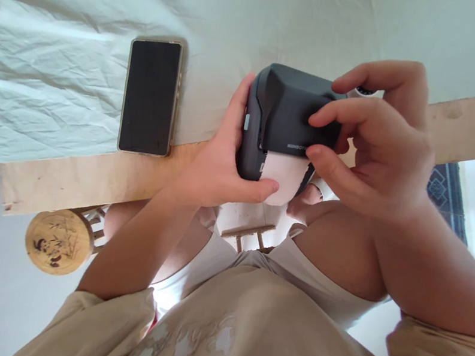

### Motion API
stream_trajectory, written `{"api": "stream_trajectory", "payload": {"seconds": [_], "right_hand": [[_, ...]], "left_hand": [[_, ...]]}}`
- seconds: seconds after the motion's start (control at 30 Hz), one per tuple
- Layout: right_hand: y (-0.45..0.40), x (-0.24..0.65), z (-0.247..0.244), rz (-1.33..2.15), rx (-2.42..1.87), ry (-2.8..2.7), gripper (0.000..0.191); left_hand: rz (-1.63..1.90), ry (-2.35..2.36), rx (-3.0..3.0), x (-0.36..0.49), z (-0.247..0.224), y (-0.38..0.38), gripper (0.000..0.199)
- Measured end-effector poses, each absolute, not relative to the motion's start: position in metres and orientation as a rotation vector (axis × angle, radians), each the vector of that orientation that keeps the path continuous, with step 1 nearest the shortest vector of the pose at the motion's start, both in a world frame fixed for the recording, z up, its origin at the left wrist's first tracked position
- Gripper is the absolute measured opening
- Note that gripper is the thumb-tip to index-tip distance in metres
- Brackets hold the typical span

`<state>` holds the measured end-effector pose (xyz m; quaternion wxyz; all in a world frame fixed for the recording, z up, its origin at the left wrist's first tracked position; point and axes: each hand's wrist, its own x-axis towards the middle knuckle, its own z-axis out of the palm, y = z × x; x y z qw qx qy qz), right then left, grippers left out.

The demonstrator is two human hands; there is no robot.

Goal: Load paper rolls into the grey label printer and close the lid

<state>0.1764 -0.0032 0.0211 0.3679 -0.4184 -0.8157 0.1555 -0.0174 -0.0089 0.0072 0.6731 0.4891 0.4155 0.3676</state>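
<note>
A dark grey label printer [294,111] is held up near the table's front edge, its lid down. White label paper [283,176] sticks out of its near side. My left hand [226,161] grips the printer's left side, fingers along the side and underneath, thumb lying at the paper. Over the printer's right part is my right hand [376,134], fingers apart and bent, with fingertips and thumb resting at the lid's top and near edge. Behind the right hand, a small white object with a dark top [365,92] is mostly hidden.
A phone with a dark screen [151,97] lies left of the printer on the pale green cloth [228,12]. The table's bare wooden edge [82,179] runs along the front. Below left stands a round wooden stool [58,241].
</note>
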Motion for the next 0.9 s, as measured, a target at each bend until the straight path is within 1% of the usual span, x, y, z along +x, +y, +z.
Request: {"api": "stream_trajectory", "payload": {"seconds": [0.1, 0.2, 0.27, 0.37, 0.43, 0.5, 0.57, 0.6, 0.63, 0.7, 0.9], "right_hand": [[-0.002, 0.176, 0.018, 0.314, -1.089, -2.092, 0.022], [-0.002, 0.175, 0.018, 0.303, -1.093, -2.084, 0.019], [-0.004, 0.174, 0.019, 0.400, -1.113, -2.066, 0.024], [-0.007, 0.172, 0.022, 0.741, -1.232, -1.983, 0.042], [-0.008, 0.170, 0.022, 0.985, -1.294, -1.910, 0.058], [-0.009, 0.167, 0.020, 1.137, -1.280, -1.866, 0.073], [-0.008, 0.165, 0.017, 1.211, -1.207, -1.842, 0.077], [-0.007, 0.163, 0.015, 1.232, -1.174, -1.830, 0.075], [-0.006, 0.162, 0.014, 1.250, -1.147, -1.819, 0.073], [-0.005, 0.160, 0.012, 1.273, -1.127, -1.806, 0.069], [-0.003, 0.160, 0.011, 1.226, -1.165, -1.843, 0.072]], "left_hand": [[0.834, 0.916, 1.099, -0.018, 0.006, -0.010, 0.107], [0.834, 0.931, 1.091, -0.017, 0.009, -0.010, 0.108], [0.850, 0.942, 1.089, -0.017, 0.009, -0.010, 0.105], [0.912, 0.868, 1.061, -0.016, 0.003, -0.008, 0.100], [0.992, 0.760, 1.023, -0.016, -0.003, -0.006, 0.088], [1.046, 0.696, 0.997, -0.017, -0.007, -0.005, 0.065], [1.040, 0.699, 0.992, -0.018, -0.008, -0.005, 0.045], [1.027, 0.707, 0.992, -0.018, -0.007, -0.006, 0.039], [1.018, 0.718, 0.986, -0.019, -0.006, -0.006, 0.037], [1.009, 0.746, 0.966, -0.019, -0.004, -0.007, 0.039], [1.054, 0.754, 0.929, -0.015, -0.003, -0.005, 0.039]]}}
